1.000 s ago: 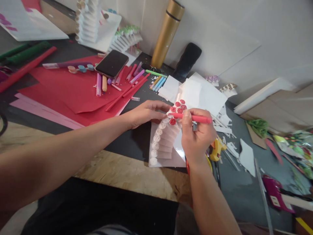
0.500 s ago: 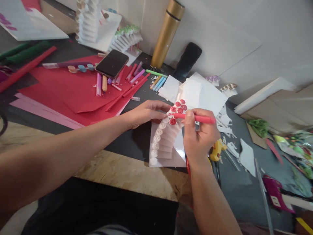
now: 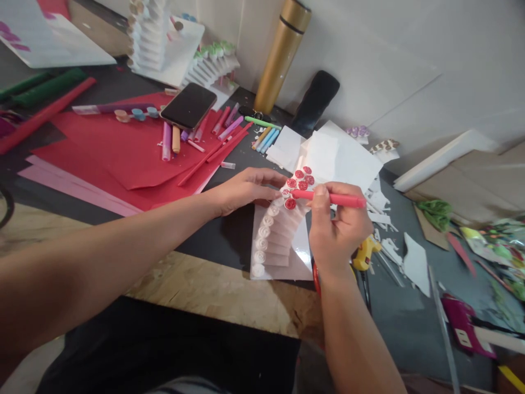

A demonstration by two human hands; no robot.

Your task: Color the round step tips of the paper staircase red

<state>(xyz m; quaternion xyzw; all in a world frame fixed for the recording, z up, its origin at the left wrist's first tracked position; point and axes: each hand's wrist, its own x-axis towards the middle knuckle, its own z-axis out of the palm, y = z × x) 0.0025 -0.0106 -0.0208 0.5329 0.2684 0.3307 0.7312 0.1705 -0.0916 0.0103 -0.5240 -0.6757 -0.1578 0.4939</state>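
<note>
Your right hand (image 3: 339, 230) is pinching a slim red felt-tip pen (image 3: 342, 200) between thumb and fingers, pen lying roughly level, tip pointing left. Tip is at the small partly reddened rosettes on the upper part of the white curved staircase-like model (image 3: 276, 241); can't tell if it's actually in contact.

Your left hand (image 3: 241, 192) is on the model's left side, thumb and fingers apart and bent, tips up against its upper edge. Some tips are hidden, so can't tell whether you're gripping or just steadying.

Model is between your hands on a glossy white flat board (image 3: 302, 265), near edge of the dark grey counter (image 3: 217, 246). Upper cluster of round rosettes is red (image 3: 290, 204); the lower row down the outer left edge is plain white (image 3: 263, 232).

Around you: large red paper sheets (image 3: 94, 158) left of the model, over pink ones (image 3: 77, 183). Black-screened phone (image 3: 189, 105) on the red stack, loose purple and pink pens beside it. Tall gold cylindrical bottle (image 3: 283, 57) stands at the wall, black soft pouch (image 3: 315, 101) just right of it. White paper sheets (image 3: 344, 156) lie behind the model. Yellow glue gun (image 3: 364, 253) is just right of your right wrist, white offcuts near it.
</note>
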